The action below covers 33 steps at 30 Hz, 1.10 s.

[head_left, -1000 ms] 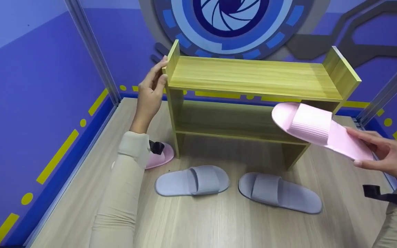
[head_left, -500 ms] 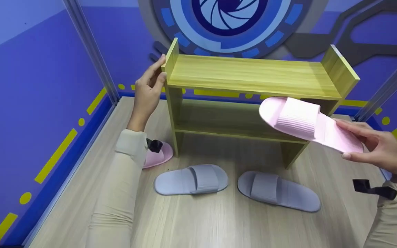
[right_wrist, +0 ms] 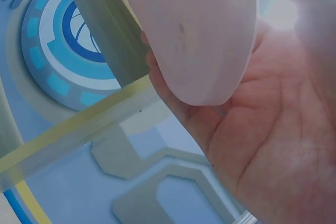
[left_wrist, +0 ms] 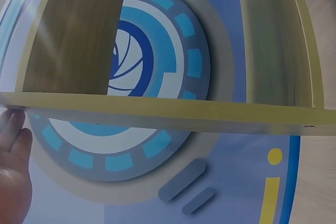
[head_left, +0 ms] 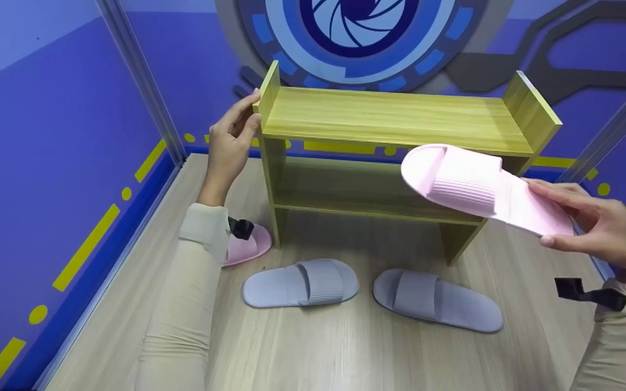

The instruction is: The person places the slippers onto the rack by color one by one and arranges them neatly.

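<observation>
My right hand (head_left: 609, 225) grips a pink slipper (head_left: 465, 179) by its heel end, thumb on the near edge and fingers on the far one. The slipper hangs in the air before the right part of a two-tier wooden shelf (head_left: 389, 117), toe pointing left. In the right wrist view the slipper's heel (right_wrist: 205, 40) lies against the fingers. My left hand (head_left: 229, 144) touches the outside of the shelf's left side panel (head_left: 268, 103), fingers nearly straight. Another pink slipper (head_left: 256, 247) lies on the floor, partly hidden behind the left sleeve.
Two grey slippers lie on the wood-look floor (head_left: 313, 353) ahead of the shelf: one left (head_left: 326, 279), one right (head_left: 416, 296), toes facing each other. A blue printed wall (head_left: 193, 70) stands behind the shelf, with metal posts at both corners.
The right hand has carried the pink slipper left and slightly up, toward the shelf. My left hand keeps its place on the side panel.
</observation>
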Tool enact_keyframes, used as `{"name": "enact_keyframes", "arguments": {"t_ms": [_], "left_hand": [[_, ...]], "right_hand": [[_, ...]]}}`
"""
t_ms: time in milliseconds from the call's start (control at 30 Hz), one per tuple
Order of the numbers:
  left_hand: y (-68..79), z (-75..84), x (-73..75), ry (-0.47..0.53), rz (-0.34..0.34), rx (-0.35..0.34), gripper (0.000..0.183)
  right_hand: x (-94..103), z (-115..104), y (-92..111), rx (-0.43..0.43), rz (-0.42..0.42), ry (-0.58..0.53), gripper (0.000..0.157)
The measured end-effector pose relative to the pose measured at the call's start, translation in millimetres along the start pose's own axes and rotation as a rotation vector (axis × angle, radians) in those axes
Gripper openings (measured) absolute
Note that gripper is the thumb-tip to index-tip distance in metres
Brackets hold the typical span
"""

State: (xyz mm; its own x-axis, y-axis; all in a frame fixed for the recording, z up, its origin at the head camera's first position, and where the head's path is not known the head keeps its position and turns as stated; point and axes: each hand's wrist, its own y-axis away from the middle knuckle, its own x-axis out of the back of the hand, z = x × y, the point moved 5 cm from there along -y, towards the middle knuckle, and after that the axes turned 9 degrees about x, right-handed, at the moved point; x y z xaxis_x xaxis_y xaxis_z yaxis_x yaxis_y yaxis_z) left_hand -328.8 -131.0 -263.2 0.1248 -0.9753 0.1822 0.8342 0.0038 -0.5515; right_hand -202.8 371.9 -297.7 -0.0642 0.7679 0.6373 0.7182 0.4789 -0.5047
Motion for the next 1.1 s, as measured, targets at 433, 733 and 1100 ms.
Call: {"name": "enact_keyframes", "arguments": {"t_ms": [433, 733, 1100], "left_hand": [[-5.2, -20.4, 2.9, -0.018, 0.003, -0.014, 0.036], [-6.7, -22.6, 1.3, 0.007, -0.005, 0.007, 0.036], [-5.2, -21.7, 2.1, -0.013, -0.002, -0.021, 0.036]], "right_hand": [[-9.3, -6.9, -28.8, -0.085, 0.263, 0.018, 0.075], [-22.1, -14.6, -47.8, -0.186, 0.355, 0.044, 0.066], [-35.6, -17.1, -69.0, -0.388, 0.448, 0.195, 0.068]]}}
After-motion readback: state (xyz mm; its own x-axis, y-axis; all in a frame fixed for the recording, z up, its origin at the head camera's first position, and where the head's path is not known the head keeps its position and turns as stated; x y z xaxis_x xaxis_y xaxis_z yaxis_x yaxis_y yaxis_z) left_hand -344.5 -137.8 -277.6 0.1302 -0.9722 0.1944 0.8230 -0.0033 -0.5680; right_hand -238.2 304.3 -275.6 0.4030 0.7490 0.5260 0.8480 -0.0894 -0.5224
